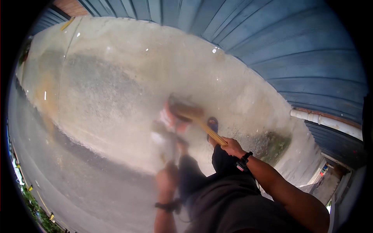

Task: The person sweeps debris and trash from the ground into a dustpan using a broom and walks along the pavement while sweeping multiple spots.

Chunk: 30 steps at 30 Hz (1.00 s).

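Observation:
My right hand (232,147) is wrapped round the yellowish handle of a broom (210,132). The handle slants down and away to a blurred brown head (185,108) at the floor. Against that head shows a smeared red-and-white thing (171,119), whose kind I cannot tell. My left hand (167,180) hangs lower left, closed, behind the same haze. Just beyond its fingers is a pale grey-white shape (161,141); it looks held, but the blur hides what it is. A dark sandal (212,124) on my foot stands right of the broom head.
Pale concrete floor (116,85) spreads ahead, dotted with small white scraps (147,49). Blue corrugated metal (295,50) bounds the far and right sides, with a white pipe (326,122) beside it. A darker grey road (74,178) runs along the left.

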{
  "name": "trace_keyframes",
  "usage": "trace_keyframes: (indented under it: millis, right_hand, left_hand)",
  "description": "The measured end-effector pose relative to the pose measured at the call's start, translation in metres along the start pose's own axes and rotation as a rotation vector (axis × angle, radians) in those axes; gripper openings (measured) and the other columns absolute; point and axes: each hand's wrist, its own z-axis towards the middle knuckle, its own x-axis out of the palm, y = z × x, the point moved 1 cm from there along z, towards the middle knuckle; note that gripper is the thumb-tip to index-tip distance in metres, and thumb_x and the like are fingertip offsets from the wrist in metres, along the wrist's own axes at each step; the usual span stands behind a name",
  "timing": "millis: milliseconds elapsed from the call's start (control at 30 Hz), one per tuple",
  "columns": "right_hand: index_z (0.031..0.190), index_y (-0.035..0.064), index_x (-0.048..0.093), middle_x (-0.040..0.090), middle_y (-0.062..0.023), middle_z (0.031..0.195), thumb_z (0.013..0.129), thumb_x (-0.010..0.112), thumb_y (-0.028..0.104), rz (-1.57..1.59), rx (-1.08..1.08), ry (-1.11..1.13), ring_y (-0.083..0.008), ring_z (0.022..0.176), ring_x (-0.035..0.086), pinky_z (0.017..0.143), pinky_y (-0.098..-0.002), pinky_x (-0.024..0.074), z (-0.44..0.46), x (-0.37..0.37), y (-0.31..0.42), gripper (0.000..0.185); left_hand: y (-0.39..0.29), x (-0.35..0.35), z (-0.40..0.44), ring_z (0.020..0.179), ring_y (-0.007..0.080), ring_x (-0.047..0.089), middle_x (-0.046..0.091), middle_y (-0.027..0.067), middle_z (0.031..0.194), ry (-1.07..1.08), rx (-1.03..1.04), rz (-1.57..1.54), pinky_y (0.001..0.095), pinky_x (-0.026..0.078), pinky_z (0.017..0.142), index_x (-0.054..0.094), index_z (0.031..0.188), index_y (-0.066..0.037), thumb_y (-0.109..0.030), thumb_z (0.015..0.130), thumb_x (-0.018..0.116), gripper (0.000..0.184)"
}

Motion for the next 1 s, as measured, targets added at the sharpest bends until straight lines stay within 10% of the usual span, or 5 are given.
trace_keyframes:
  millis: [267,633,1000]
  right_hand:
    - [0.137,0.0194,0.059,0.072,-0.018,0.099,0.083,0.065,0.021,-0.297,-0.204,-0.197,-0.0376,0.092,0.069,0.08,-0.0466,0.0549,-0.06,-0.023,-0.033,0.053]
    - [0.127,0.0087,0.059,0.071,-0.0236,0.101,0.088,0.063,0.025,-0.232,0.018,-0.357,-0.0439,0.096,0.068,0.086,-0.052,0.0544,0.061,0.023,-0.034,0.043]
    - [0.144,0.0183,0.054,0.072,-0.0214,0.106,0.085,0.068,0.026,-0.217,-0.073,-0.138,-0.0402,0.1,0.068,0.086,-0.0468,0.0546,-0.046,0.023,-0.038,0.061]
  left_hand:
    - [0.025,-0.011,-0.007,0.068,0.043,0.067,0.067,0.0206,0.071,-0.099,0.1,-0.02,0.0517,0.054,0.062,0.071,0.103,-0.011,-0.021,0.086,0.068,0.02]
    - [0.015,-0.01,-0.012,0.064,0.0387,0.068,0.067,0.0189,0.068,-0.085,0.137,0.187,0.0479,0.055,0.06,0.072,0.103,-0.01,-0.021,0.086,0.069,0.021]
    - [0.025,-0.012,-0.013,0.065,0.0393,0.069,0.067,0.0193,0.068,-0.072,0.117,0.196,0.0485,0.056,0.061,0.073,0.106,-0.012,-0.024,0.086,0.069,0.024]
